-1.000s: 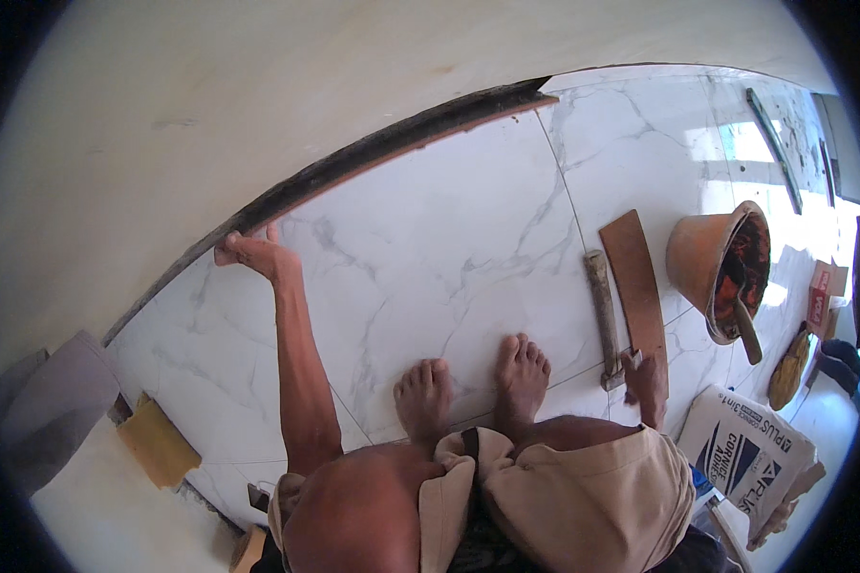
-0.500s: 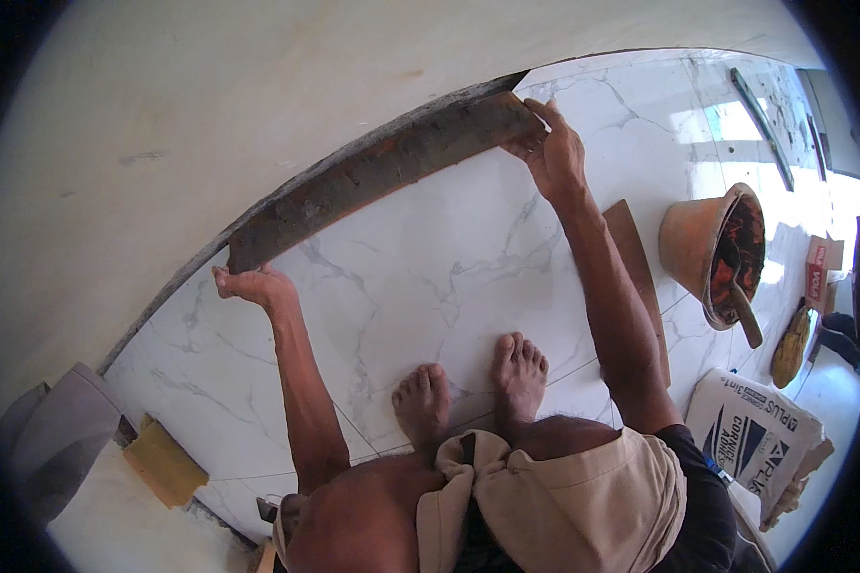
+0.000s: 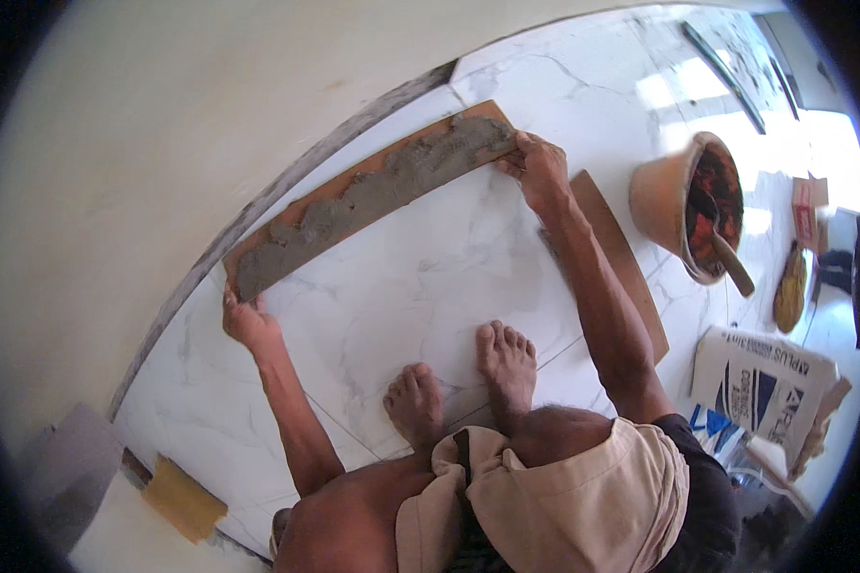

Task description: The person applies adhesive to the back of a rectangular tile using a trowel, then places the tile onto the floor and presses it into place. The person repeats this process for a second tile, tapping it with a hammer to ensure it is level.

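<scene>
Two hands hold a long brown tile strip (image 3: 373, 196) coated with grey mortar, tilted above the white marble floor (image 3: 420, 286) near the wall. Left hand (image 3: 247, 323) has its fingers curled around the strip's left end; right hand (image 3: 537, 170) fingers pinch its right end. An orange bucket (image 3: 661, 202) stands far right.
</scene>
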Demonstrator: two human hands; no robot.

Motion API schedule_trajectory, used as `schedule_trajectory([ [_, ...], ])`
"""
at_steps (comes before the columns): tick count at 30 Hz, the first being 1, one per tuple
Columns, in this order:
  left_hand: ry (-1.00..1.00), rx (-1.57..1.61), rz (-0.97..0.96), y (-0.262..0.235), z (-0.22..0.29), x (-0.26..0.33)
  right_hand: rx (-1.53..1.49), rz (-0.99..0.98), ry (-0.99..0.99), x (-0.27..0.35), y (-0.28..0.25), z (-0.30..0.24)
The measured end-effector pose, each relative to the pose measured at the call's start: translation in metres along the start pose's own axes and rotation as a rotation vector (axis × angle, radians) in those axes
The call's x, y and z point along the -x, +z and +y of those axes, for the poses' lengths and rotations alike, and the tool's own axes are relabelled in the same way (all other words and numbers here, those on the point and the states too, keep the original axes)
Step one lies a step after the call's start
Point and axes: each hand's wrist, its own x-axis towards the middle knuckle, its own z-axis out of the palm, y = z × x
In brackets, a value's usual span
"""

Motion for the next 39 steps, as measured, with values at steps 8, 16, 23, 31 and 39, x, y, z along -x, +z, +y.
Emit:
schedule_trajectory([
  [8, -0.138, -0.256, -0.12, 0.034, 0.006, 0.046, 0.001, 0.112, -0.061, 0.072, -0.09, 0.001],
  [16, -0.16, -0.536, -0.366, 0.033, -0.01, 0.112, -0.434, 0.056, 0.05, 0.097, -0.193, 0.03],
  [23, -0.182, -0.632, -0.439, 0.022, -0.008, 0.116, -0.042, 0.112, 0.062, 0.127, -0.208, 0.017],
  [31, -0.359, -0.631, -0.435, 0.022, 0.011, 0.106, -0.848, 0.095, -0.292, 0.172, -0.238, -0.024],
  [39, -0.474, -0.573, -0.437, 0.025, 0.019, 0.109, -0.508, 0.311, -0.313, 0.131, -0.298, -0.03],
])
